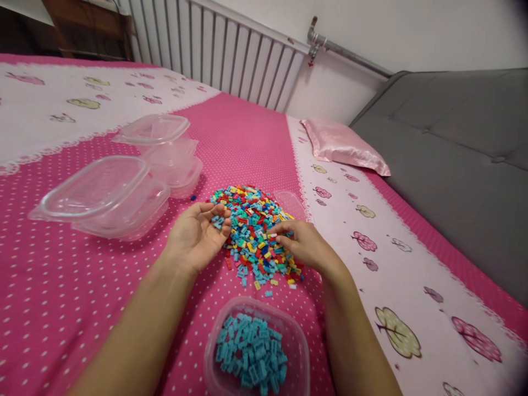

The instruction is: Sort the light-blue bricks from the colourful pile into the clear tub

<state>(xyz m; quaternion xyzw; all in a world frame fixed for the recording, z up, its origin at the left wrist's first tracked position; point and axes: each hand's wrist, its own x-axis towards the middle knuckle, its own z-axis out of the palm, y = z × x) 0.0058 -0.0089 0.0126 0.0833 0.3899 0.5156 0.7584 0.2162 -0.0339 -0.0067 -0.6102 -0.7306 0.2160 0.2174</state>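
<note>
A heap of small coloured bricks (251, 231), blue, teal, red and yellow, lies on the pink dotted bedspread (61, 286). My left hand (196, 236) rests palm up at the heap's left edge, fingers cupped around a few teal bricks (218, 221). My right hand (299, 242) lies on the heap's right side, its fingertips pinched on a small piece among the bricks. Near me, between my forearms, stands a clear tub (297, 335) holding several teal bricks (251, 352).
Clear plastic tubs with lids sit to the left: one large (103, 198), a stack behind it (165, 148). Another clear lid (291, 202) lies by the heap's far right. A pink pillow (344, 146), a grey sofa back (454, 165) and a radiator (231, 52) border the bed.
</note>
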